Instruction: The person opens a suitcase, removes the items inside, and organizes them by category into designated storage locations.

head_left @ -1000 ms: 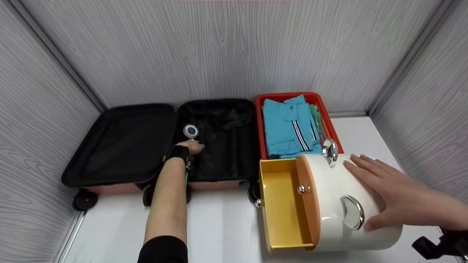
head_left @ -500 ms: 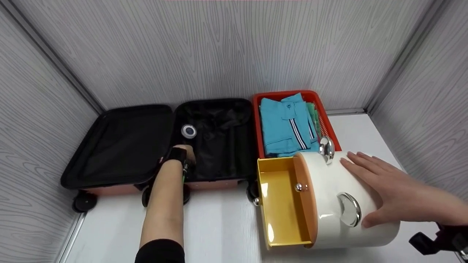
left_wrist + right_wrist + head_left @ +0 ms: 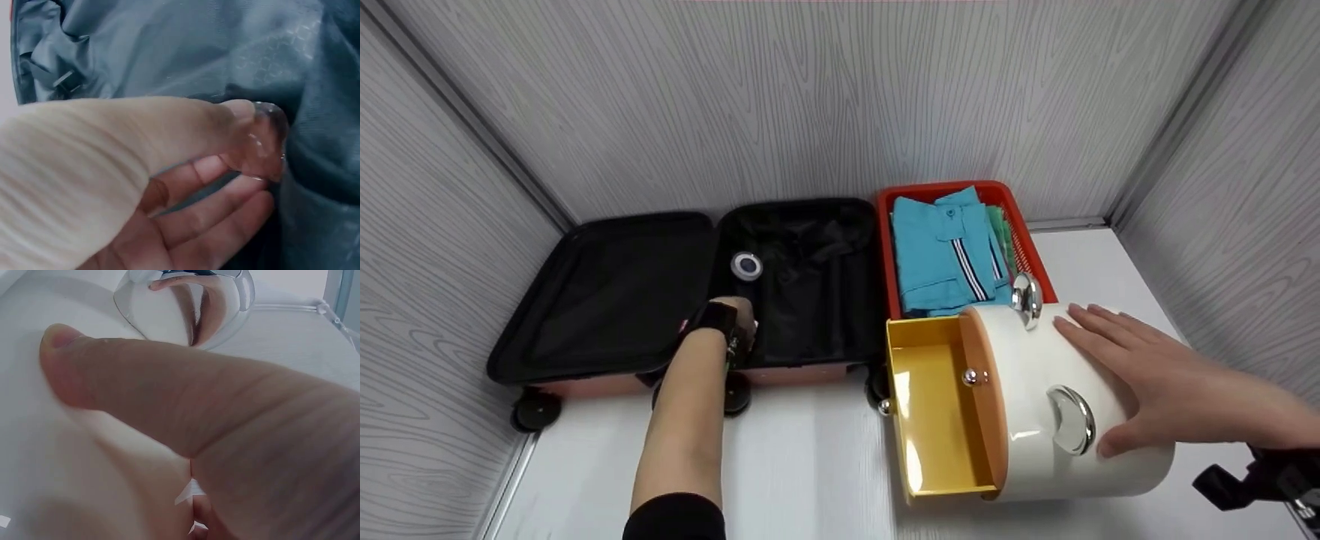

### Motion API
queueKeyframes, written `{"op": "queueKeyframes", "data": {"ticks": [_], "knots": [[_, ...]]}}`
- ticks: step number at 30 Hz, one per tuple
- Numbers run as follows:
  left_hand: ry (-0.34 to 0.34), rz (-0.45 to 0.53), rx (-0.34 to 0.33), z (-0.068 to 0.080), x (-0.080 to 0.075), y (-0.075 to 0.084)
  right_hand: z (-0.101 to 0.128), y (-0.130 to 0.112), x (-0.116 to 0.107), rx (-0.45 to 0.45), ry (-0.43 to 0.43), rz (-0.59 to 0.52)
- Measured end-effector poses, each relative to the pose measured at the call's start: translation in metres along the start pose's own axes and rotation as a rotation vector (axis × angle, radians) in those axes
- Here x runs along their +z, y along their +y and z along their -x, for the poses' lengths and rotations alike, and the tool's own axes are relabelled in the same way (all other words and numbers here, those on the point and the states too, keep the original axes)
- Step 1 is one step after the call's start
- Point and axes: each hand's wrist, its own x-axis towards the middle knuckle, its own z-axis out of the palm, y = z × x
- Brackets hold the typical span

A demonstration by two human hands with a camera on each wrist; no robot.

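Observation:
Low inside the right half of an open suitcase [image 3: 802, 330], my left hand [image 3: 744, 315] pinches a small clear, rounded object [image 3: 261, 146] between thumb and fingers, against the dark lining [image 3: 169, 50]. Its exact kind cannot be made out. Just beyond that hand lies a round whitish item with a dark centre [image 3: 747, 266]. My right hand [image 3: 1155, 382] rests with spread, straight fingers on a white rounded drawer box [image 3: 1027, 450] with chrome handles [image 3: 1076, 420]. Its yellow drawer [image 3: 937, 412] stands pulled out to the left.
Behind the drawer box, a red basket [image 3: 889, 285] holds folded blue clothing [image 3: 934, 247] with green cloth beside it. The suitcase's other half [image 3: 607, 292] lies flat at left. Grey panels [image 3: 795, 97] wall the back and sides.
My left hand has drawn back from beside the round item towards the suitcase's near edge. My right hand stays on the drawer box. The view has shifted slightly.

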Motion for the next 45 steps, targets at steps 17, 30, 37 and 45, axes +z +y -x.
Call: {"op": "queueKeyframes", "data": {"ticks": [17, 30, 37, 45], "knots": [[0.473, 0.276, 0.514, 0.049, -0.020, 0.128, -0.003, -0.002, -0.001, 0.007, -0.006, -0.001], [0.477, -0.152, 0.814, 0.088, 0.023, 0.214, -0.006, -0.003, -0.003, -0.032, 0.011, -0.004], [0.377, -0.282, 0.803, 0.074, 0.047, 0.228, -0.004, -0.002, -0.001, -0.055, 0.039, 0.011], [0.367, -0.361, 0.820, 0.063, 0.068, 0.241, -0.006, -0.002, -0.002, -0.019, 0.008, -0.008]]}}
